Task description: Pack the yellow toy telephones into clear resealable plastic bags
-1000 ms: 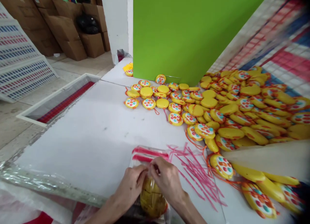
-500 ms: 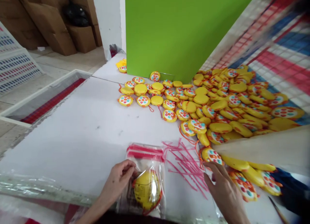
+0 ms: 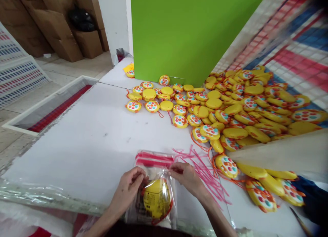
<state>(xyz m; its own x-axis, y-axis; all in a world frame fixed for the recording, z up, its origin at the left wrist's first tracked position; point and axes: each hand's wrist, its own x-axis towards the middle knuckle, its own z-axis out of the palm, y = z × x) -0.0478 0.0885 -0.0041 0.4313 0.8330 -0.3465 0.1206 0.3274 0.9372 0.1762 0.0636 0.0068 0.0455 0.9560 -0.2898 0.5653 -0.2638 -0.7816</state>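
A clear plastic bag (image 3: 173, 192) lies at the table's near edge, with a yellow toy (image 3: 156, 198) inside it. Small print and a red-orange cord show through the film. Pink zip strips (image 3: 153, 159) run behind the bag's top, seemingly from a stack of bags underneath. My left hand (image 3: 127, 188) pinches the upper left side of the bag. At the upper right side, my right hand (image 3: 188, 179) is closed with thumb and fingertips on the film. Loose pink strips (image 3: 208, 177) lie scattered just right of that hand.
A large heap of yellow toys (image 3: 232, 109) with coloured buttons spreads over the right and back of the table. A green panel (image 3: 189, 32) stands behind. A white crate (image 3: 23, 73) and cardboard boxes (image 3: 55, 32) are at left. A thin pointed tool (image 3: 299, 221) lies near right.
My right hand has moved left from the loose pink strips to the bag and closed on its upper right side. My left hand stays at the bag's left side.
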